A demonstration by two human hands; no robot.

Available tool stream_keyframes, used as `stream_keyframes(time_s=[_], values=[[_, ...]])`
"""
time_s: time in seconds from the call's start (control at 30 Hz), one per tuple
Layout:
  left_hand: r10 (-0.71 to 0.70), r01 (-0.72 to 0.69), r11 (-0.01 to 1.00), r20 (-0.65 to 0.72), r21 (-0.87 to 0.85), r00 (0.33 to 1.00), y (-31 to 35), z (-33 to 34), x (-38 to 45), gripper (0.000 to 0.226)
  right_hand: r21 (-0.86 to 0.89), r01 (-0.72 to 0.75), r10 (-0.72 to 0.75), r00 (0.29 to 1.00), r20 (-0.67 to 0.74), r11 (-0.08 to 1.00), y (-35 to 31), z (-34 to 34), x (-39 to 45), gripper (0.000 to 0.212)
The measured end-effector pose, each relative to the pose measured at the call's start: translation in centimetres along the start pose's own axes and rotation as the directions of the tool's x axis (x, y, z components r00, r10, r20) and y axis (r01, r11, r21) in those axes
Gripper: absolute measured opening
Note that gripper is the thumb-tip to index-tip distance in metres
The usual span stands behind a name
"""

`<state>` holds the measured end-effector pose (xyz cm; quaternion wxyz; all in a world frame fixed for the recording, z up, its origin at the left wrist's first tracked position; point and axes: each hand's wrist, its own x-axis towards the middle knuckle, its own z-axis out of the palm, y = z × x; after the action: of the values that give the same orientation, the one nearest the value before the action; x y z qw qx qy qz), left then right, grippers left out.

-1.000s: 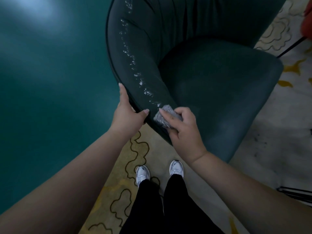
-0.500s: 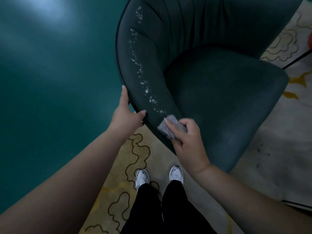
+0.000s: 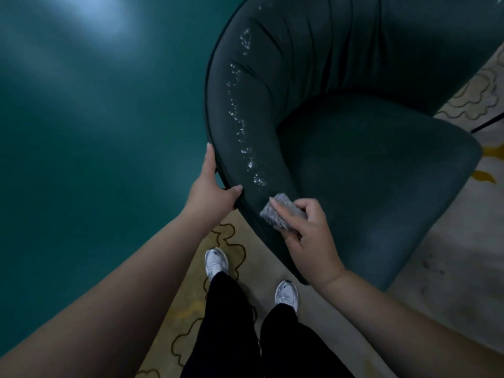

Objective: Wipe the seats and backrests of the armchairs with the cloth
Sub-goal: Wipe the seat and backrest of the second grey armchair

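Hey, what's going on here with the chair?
A person is wiping a dark green armchair. The right hand presses a grey cloth on the near end of the curved backrest, while the left hand grips the outer rim. A trail of white specks running up the backrest is not yet wiped.

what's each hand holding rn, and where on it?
Right hand grips the folded grey cloth across its top, pressing it onto the armchair armrest. Left hand grips the armrest's outer rim, thumb on top.

Glossy teal floor, patterned rug
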<state>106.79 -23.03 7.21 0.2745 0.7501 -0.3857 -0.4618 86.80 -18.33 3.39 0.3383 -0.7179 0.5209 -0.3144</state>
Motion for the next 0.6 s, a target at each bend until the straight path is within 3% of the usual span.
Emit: stream_keyframes(time_s=[0.2,0.37,0.6], values=[[0.029,-0.029,1.0,0.044,-0.001,0.999,0.5,-1.0,2.2,0.105,-0.001,-0.038,0.038,0.999,0.014,0.999,-1.2,2.0,7.8,0.054],[0.024,-0.019,0.999,0.109,-0.049,0.994,1.0,-2.5,4.1,0.101,-0.008,-0.011,0.011,1.0,0.003,1.0,-0.8,1.0,3.6,0.065],[0.055,-0.052,0.998,0.183,-0.02,0.982,2.6,-4.6,8.0,0.095,-0.018,-0.09,0.089,0.995,-0.035,0.996,-2.7,3.7,12.0,0.05]])
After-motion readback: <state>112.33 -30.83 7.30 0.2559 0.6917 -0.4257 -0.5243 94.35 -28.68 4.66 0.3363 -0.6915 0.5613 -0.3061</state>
